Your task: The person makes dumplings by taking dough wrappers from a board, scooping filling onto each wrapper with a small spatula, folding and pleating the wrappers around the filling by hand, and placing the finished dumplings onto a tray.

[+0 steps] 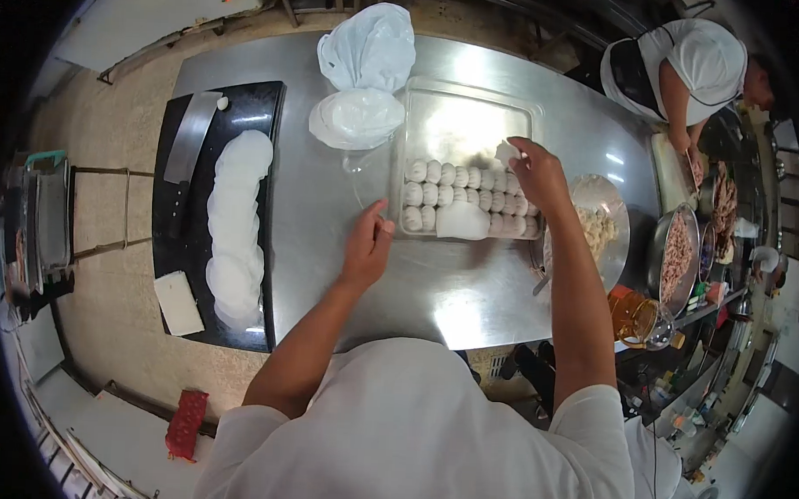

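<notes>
Between the thumb and fingers of my right hand (538, 173) is a white dumpling (507, 154), above the right part of a clear rectangular tray (406, 118). Rows of pleated dumplings (461, 177) fill the near half of that tray. A flat white wrapper (463, 221) lies over part of the front row. Just left of the tray's near corner is my left hand (367, 247), its fingers loosely curled, thumb and forefinger slightly apart, nothing visible in them. A metal bowl of pale filling (599, 223) stands beside my right forearm, with a utensil handle showing at its edge.
On the left, a black board (275, 157) carries a cleaver (192, 137), overlapping round wrappers (238, 217) and a white block (178, 303). White plastic bags (367, 50) lie at the back. An oil jug (639, 319) and a bowl of chopped meat (676, 259) stand right. A co-worker (687, 66) bends over the far right.
</notes>
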`<state>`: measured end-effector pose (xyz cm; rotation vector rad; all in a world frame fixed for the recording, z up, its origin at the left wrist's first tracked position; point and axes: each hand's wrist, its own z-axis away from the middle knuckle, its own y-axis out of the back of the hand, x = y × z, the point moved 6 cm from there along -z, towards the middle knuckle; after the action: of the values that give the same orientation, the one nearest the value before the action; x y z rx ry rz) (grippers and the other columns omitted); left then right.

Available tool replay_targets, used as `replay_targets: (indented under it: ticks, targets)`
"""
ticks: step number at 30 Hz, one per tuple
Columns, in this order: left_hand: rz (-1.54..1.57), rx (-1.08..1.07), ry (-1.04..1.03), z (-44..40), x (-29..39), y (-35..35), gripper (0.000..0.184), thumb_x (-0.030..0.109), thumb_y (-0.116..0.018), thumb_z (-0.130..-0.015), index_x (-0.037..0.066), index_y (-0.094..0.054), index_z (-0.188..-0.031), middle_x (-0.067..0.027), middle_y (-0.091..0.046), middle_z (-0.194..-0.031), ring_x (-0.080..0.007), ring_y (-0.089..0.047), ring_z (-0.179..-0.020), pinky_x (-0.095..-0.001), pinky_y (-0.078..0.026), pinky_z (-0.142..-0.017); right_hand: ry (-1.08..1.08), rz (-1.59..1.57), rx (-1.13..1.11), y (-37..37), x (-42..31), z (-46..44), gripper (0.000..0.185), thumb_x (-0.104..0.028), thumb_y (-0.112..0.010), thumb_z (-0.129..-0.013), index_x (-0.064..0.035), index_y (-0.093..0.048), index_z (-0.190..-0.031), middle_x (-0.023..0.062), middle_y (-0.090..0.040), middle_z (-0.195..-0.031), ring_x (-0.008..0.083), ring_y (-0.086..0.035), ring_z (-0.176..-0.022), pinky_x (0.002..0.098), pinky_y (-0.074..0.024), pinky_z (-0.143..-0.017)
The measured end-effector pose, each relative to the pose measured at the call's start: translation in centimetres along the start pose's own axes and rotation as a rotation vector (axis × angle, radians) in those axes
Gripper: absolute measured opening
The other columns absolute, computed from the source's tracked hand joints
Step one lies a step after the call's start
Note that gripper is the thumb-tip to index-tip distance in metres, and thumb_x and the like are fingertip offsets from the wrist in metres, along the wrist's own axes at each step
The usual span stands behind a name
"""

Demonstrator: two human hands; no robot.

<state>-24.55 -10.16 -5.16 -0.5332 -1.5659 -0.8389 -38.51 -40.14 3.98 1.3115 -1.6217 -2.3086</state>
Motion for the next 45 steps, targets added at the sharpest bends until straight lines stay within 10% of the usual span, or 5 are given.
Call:
replay_targets:
  ticks: [3, 9, 25, 34, 45]
  targets:
    - [-0.134, 0.031, -0.046, 0.4, 0.4, -0.3, 0.041, 0.017, -0.060, -0.095, -0.001, -0.052, -0.131, -0.0090, -0.055, -0.084, -0.0212, -0.053, -0.072, -0.0328, -0.047, -0.069, 0.054, 0.532, -0.413, -3.0, 2.6, -2.1, 0.042, 0.000, -0.056, -0.079, -0.0141, -0.068, -0.117, 0.0165, -0.065, -0.120, 0.0364, -0.061, -0.111, 0.0433, -0.0479, -0.095]
    - [-0.324, 0.057, -0.156, 0.5, 1.2, -0.8, 0.042, 0.016, -0.067, -0.091, 0.001, -0.055, -0.128, -0.0079, -0.055, -0.087, -0.0157, -0.053, -0.065, -0.0291, -0.048, -0.057, 0.079, 0.522, -0.563, -3.9, 3.5, -3.3, 0.046, -0.002, -0.053, -0.081, -0.0145, -0.064, -0.124, 0.0162, -0.060, -0.123, 0.0338, -0.059, -0.114, 0.0434, -0.0479, -0.095]
    - [-0.332, 0.065, -0.089, 0.8, 1.1, -1.4, 0.042, 0.024, -0.067, -0.091, 0.003, -0.056, -0.125, -0.0089, -0.056, -0.085, -0.0200, -0.054, -0.063, -0.0326, -0.048, -0.059, 0.539, 0.119, -0.132, -6.5, -7.0, 13.3, 0.029, -0.016, -0.074, -0.077, -0.0033, -0.065, -0.101, 0.0166, -0.059, -0.100, 0.0350, -0.059, -0.092, 0.0454, -0.0500, -0.080]
    - [-0.436, 0.054, -0.417, 1.5, 3.6, -1.0, 0.040, 0.024, -0.075, -0.083, 0.006, -0.063, -0.117, -0.0089, -0.060, -0.096, -0.0263, -0.059, -0.084, -0.0402, -0.050, -0.074, 0.009, 0.429, 0.188, 0.0, -3.5, 21.2, 0.046, -0.030, -0.080, -0.075, -0.0044, -0.065, -0.110, 0.0159, -0.052, -0.105, 0.0343, -0.051, -0.100, 0.0454, -0.0445, -0.084]
    - [-0.823, -0.425, -0.981, -1.0, 6.2, -8.2, 0.039, 0.010, -0.065, -0.081, 0.010, -0.064, -0.120, -0.0102, -0.058, -0.122, -0.0329, -0.050, -0.125, -0.0500, -0.035, -0.112, -0.317, 0.420, 0.294, 4.3, 8.2, 26.1, 0.021, 0.001, -0.061, -0.078, 0.0011, -0.058, -0.099, 0.0303, -0.052, -0.105, 0.0497, -0.059, -0.090, 0.0526, -0.0506, -0.078]
